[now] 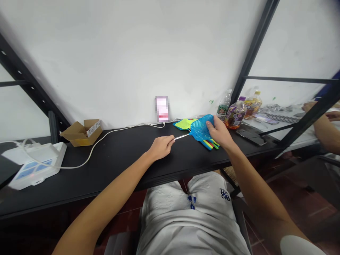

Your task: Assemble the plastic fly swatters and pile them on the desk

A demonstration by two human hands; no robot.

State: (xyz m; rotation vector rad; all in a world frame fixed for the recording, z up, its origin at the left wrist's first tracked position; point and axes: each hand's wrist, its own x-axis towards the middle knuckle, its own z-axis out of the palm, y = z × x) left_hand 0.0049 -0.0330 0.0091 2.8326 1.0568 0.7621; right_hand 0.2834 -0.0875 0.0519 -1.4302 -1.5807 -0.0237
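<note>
A blue fly swatter [201,128] with a perforated head and a thin metallic rod is held between my two hands, above the table's front half. My left hand [161,146] is closed around the handle end of the rod. At the far edge of the swatter's head, my right hand [221,130] pinches it between thumb and fingers. Behind and under it lie more fly swatters, with a yellow-green head [183,124] showing and several coloured handle ends [211,144] sticking out in front. The held swatter partly hides this pile.
On the black table [124,156] stand an open cardboard box [82,136], a white power strip [39,170] with a cable, and a phone [162,109] against the wall. Drink bottles [236,113] and a dark phone [251,137] are at right. Another person's arm [322,129] shows beyond the rack.
</note>
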